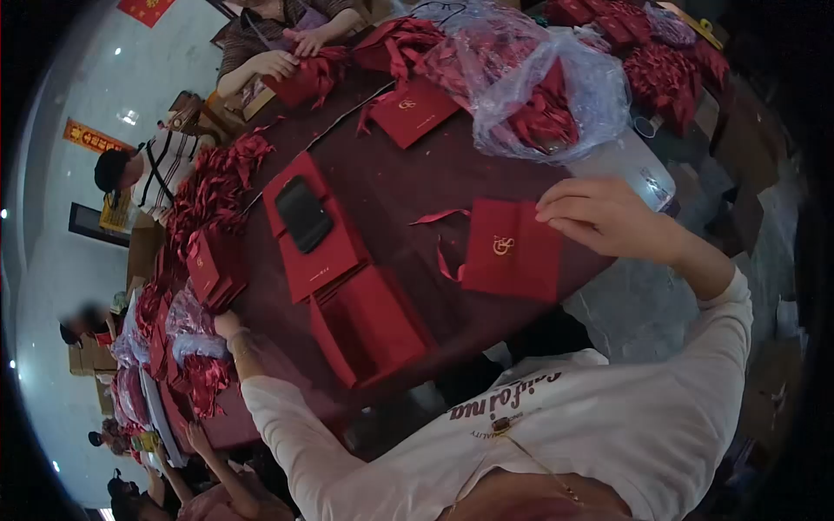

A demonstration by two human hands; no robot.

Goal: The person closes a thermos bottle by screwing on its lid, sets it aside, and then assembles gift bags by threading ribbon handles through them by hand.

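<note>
A flat red bag with a gold emblem and loose red ribbons lies at the table's right side. My right hand is at its upper right corner, with fingers drawn together on the edge. Far to the left, my left hand touches the lower end of a stack of red bags; its fingers are mostly hidden there. Between my hands, a black phone rests on red folded packaging, beside an open red box.
Clear plastic wraps red ribboned bags at the back right. Another red bag lies near the back of the dark red table. Across it, a person's hands hold a red bag. Ribbon piles line the left edge, with more people beyond.
</note>
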